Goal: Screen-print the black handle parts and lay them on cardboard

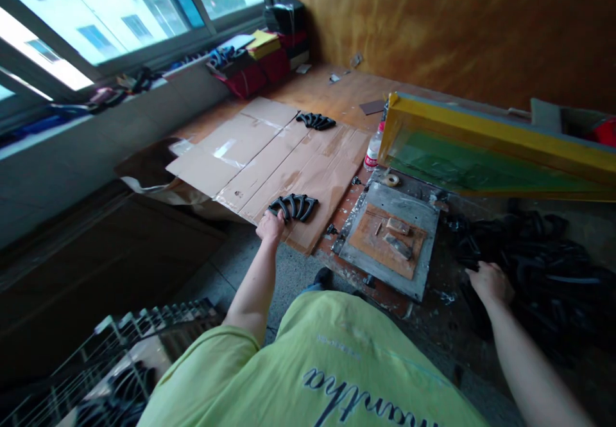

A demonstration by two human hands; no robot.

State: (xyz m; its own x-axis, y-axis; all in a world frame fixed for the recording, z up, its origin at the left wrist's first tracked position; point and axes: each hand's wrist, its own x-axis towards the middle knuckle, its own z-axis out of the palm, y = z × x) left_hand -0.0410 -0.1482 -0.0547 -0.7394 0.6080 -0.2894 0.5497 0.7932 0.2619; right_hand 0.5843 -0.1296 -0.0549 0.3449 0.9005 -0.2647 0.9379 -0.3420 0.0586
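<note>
My left hand (pixel 271 226) is closed at the left end of a row of black curved pieces (pixel 301 209) lying side by side on a flattened cardboard sheet (pixel 255 151). Its fingertips pinch the leftmost piece, mostly hidden by the hand. Farther back on the same cardboard is a second row of black curved pieces (pixel 316 121). Off to the right, my right hand (pixel 491 284) is at the near-left edge of a dark heap of similar black pieces (pixel 553 266). The fingers curl round one black piece, whose outline blends into the heap.
Between my hands lies a metal plate (pixel 353 261) bearing a brown board with small blocks. A tape roll (pixel 391 180), a bottle (pixel 373 151) and a raised yellow-edged screen frame (pixel 433 115) stand behind it. A wire rack (pixel 129 331) is at lower left; boxes (pixel 245 77) line the window.
</note>
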